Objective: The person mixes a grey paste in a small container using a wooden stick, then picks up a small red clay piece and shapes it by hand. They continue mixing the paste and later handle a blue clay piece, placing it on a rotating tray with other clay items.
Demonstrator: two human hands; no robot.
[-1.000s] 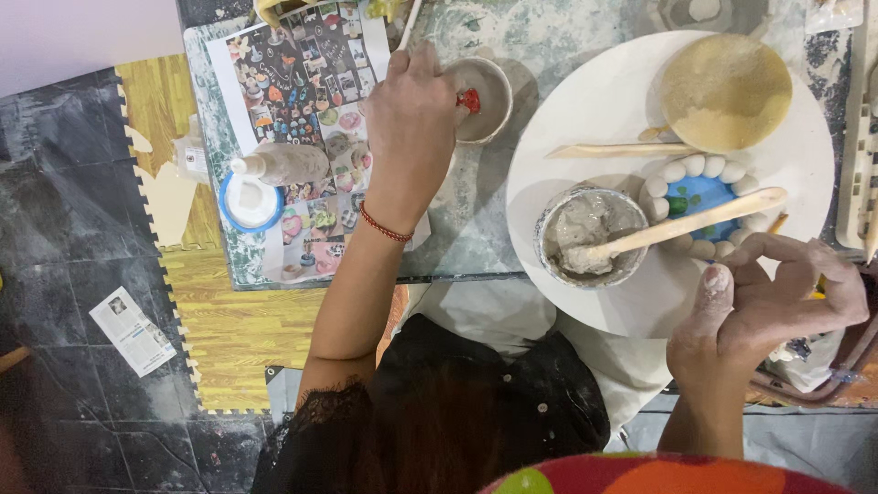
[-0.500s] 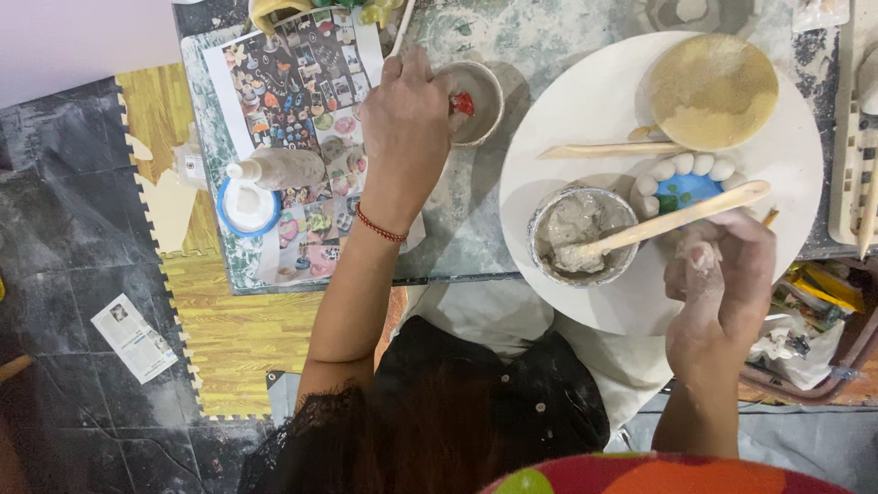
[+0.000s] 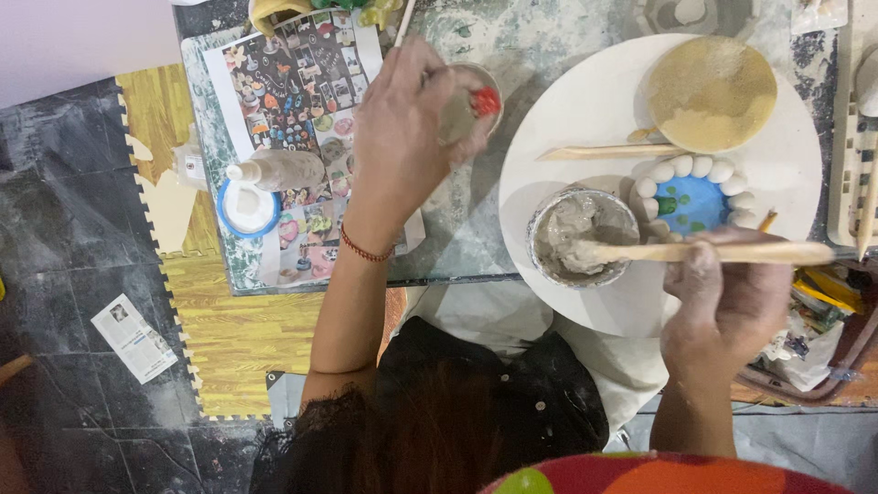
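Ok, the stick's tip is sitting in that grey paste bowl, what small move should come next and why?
Probably lift the wooden stick out, loaded, toward the blue piece ringed with white beads. The right hand holds it with its tip in the paste bowl, and that piece lies just beside the bowl.

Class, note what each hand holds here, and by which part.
Right hand grips a wooden stick mid-length. Left hand pinches a thin tool's handle.

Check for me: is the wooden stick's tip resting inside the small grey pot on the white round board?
Yes: the right hand holds the wooden stick, whose tip sits in the grey paste inside the small pot.
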